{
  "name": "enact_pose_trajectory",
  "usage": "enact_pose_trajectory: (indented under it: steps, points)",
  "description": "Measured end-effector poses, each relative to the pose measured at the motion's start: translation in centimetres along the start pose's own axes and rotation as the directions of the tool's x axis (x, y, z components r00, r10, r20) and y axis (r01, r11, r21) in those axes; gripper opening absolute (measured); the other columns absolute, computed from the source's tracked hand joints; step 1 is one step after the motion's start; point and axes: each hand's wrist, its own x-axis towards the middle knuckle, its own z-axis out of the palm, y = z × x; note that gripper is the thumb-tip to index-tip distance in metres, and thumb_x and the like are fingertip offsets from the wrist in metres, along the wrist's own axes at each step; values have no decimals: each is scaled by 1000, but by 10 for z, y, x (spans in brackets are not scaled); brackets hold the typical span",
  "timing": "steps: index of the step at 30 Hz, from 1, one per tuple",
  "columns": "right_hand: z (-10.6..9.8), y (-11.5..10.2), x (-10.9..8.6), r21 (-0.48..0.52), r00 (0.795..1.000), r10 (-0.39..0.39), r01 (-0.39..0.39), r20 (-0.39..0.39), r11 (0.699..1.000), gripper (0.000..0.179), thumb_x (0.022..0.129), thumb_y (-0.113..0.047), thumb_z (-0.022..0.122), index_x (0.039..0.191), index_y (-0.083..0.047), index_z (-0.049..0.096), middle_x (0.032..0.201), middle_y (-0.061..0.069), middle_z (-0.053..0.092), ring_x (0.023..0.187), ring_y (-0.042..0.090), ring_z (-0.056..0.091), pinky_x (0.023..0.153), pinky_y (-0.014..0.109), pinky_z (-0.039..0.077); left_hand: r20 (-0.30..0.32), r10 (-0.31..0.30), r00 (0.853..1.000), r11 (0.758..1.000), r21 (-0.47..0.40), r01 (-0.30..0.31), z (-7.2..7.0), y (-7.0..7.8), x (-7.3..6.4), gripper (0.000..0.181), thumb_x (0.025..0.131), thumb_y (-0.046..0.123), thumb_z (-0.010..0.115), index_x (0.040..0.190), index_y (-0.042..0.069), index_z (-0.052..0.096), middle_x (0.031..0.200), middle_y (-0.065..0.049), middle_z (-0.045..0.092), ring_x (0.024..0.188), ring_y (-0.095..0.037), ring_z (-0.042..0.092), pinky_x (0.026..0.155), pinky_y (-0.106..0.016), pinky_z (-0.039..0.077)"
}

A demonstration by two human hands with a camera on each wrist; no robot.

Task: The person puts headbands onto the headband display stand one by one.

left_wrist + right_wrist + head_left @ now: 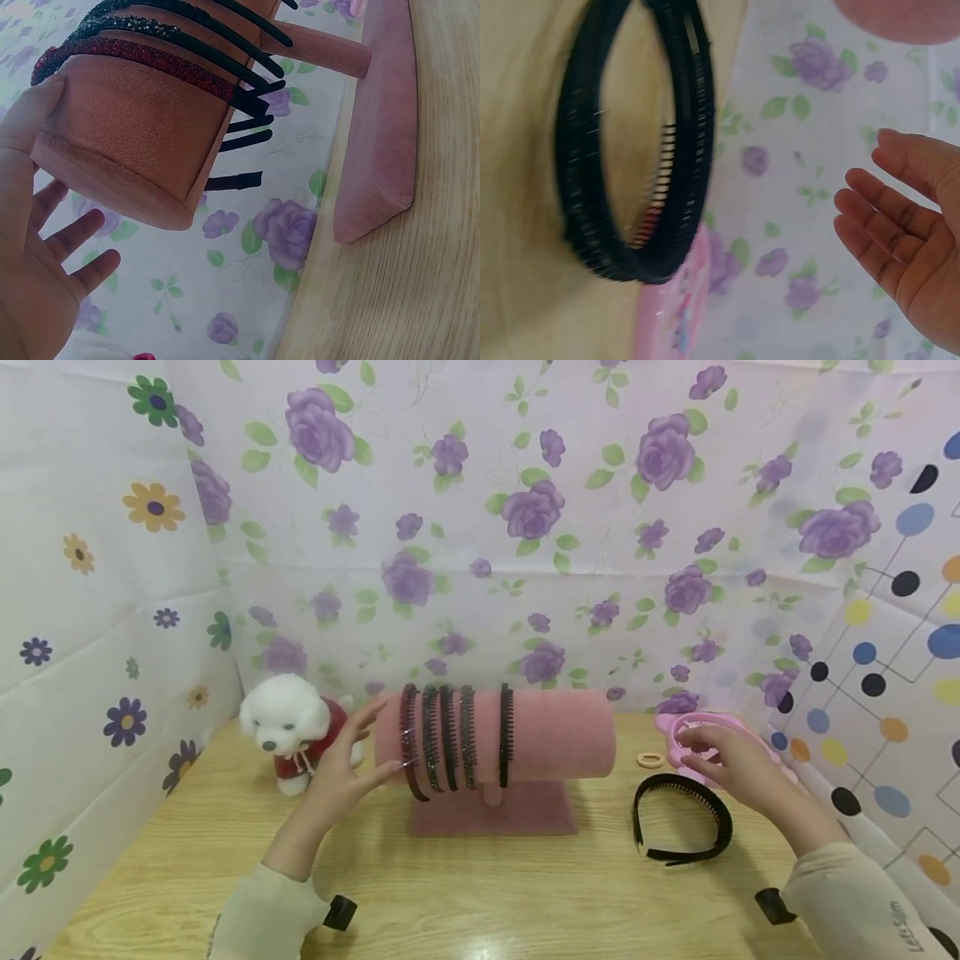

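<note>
A pink plush headband stand (562, 731) holds several black and glittery headbands around its roll. At its left end sits a dark red glitter headband (150, 69). My left hand (333, 777) is at this end, fingers spread, its thumb touching the roll beside the red headband. On the table to the right lies a black toothed headband (722, 827), also large in the right wrist view. My right hand (735, 768) hovers above and behind it, in front of a pink plastic item (705, 720), with loosely bent fingers and nothing in its grasp.
A white plush dog (288, 718) in red stands behind my left hand. A small tan ring, perhaps a hair tie (650, 761), lies between the stand and the pink item. Patterned cloth walls (480, 527) enclose the wooden table (450, 893) at the back and sides.
</note>
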Motion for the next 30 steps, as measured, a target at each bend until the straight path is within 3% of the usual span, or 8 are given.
enact_pose_trajectory:
  steps: [7, 12, 19, 30]
  points:
    - [10, 14, -9, 42, 989, 113, -117, 90, 992, 25, 88, -9, 68, 111, 0, 66, 107, 17, 69, 95, 35, 65, 76, 43, 58, -8, 14, 1000, 1000, -5, -14, 0, 0, 0, 80, 86, 11, 71, 151, 27, 28, 159, -5, 27, 137, -40, 36, 102, -70, 35]
    - [17, 21, -13, 12, 980, 161, -163, 113, 986, 23, 89, -12, 67, 109, -2, 67, 106, 17, 70, 97, 36, 65, 79, 48, 56, -8, 8, 1000, 1000, -2, -8, -1, 0, 0, 80, 85, 11, 72, 151, 28, 28, 159, -6, 27, 136, -41, 37, 99, -72, 36]
    - [30, 36, -22, -6, 977, 174, -175, 122, 985, 24, 86, -12, 69, 108, -2, 68, 104, 18, 70, 94, 34, 65, 80, 51, 56, -5, -16, 1000, 1000, 8, 16, -1, 0, 0, 81, 85, 15, 72, 151, 30, 27, 159, -5, 27, 134, -43, 38, 96, -74, 37]
    - [45, 48, -33, -42, 973, 192, -188, 131, 981, 25, 83, -10, 71, 105, 2, 68, 93, 16, 71, 83, 30, 66, 76, 50, 55, -9, 12, 1000, 1000, 2, -12, 0, 1, -1, 79, 86, 10, 71, 151, 25, 29, 158, -7, 28, 134, -41, 38, 99, -72, 37]
